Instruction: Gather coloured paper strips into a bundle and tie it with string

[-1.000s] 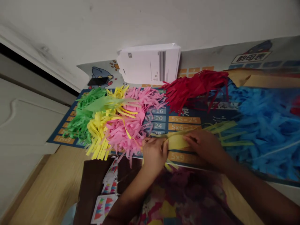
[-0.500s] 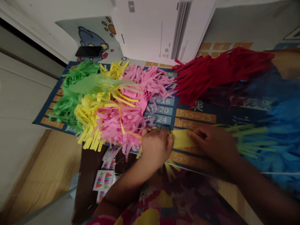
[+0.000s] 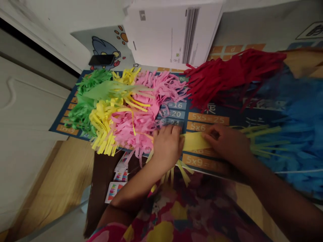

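A yellow fringed paper strip [image 3: 195, 141] lies across the multiplication-chart mat [image 3: 209, 119] in front of me. My left hand [image 3: 166, 146] is closed over the strip's left end, with yellow fringes hanging out below it. My right hand [image 3: 228, 144] presses fingers down on the strip's right part, where loose yellow-green strands [image 3: 264, 141] fan out to the right. Just left of my left hand lies a pile of pink fringed paper [image 3: 141, 114].
Piles of green fringe [image 3: 85, 101], yellow fringe [image 3: 103, 124], red fringe [image 3: 227, 77] and blue fringe [image 3: 297, 134] lie on the mat. A white paper pack [image 3: 171, 33] and a black phone [image 3: 101, 60] sit at the back. Printed cards [image 3: 118, 178] lie below the table edge.
The view has shifted closer and downward. Both hands have stayed on the yellow strip, moving slightly up the mat; more yellow fringe now hangs below my left hand.
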Action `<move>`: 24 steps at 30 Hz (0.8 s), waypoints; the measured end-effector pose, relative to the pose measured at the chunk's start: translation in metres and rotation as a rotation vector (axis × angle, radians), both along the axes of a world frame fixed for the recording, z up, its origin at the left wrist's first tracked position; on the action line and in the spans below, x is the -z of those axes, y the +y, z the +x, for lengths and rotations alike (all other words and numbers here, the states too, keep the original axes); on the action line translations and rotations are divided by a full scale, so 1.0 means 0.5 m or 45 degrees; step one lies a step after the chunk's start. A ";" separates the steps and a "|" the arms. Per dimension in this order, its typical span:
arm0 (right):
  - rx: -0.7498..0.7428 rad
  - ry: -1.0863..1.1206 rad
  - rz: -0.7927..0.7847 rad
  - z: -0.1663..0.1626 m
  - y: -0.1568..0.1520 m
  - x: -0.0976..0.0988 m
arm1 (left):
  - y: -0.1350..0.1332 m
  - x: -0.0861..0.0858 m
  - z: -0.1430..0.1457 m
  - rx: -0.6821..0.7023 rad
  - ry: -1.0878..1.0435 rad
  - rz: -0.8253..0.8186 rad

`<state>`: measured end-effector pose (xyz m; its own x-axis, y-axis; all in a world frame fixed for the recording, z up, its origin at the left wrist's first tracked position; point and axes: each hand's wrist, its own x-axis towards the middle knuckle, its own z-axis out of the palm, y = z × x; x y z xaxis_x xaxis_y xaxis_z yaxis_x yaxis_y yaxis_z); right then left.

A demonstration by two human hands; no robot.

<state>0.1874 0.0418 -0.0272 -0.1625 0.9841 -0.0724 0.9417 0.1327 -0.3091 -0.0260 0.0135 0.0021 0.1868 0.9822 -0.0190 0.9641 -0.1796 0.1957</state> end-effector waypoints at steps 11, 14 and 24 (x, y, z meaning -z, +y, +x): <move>-1.060 -0.140 0.273 0.026 -0.035 -0.044 | -0.007 -0.035 0.006 0.883 0.368 0.104; -0.994 -0.097 0.250 0.025 -0.012 -0.032 | -0.017 -0.031 0.021 0.770 0.350 0.120; -0.903 0.193 0.261 0.038 0.013 0.002 | -0.015 0.011 -0.028 0.537 0.088 0.221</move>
<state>0.2064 0.0483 -0.0281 -0.7560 0.6308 0.1746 0.5580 0.7606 -0.3319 -0.0401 0.0062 -0.0037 0.5752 0.8103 0.1126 0.8093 -0.5837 0.0662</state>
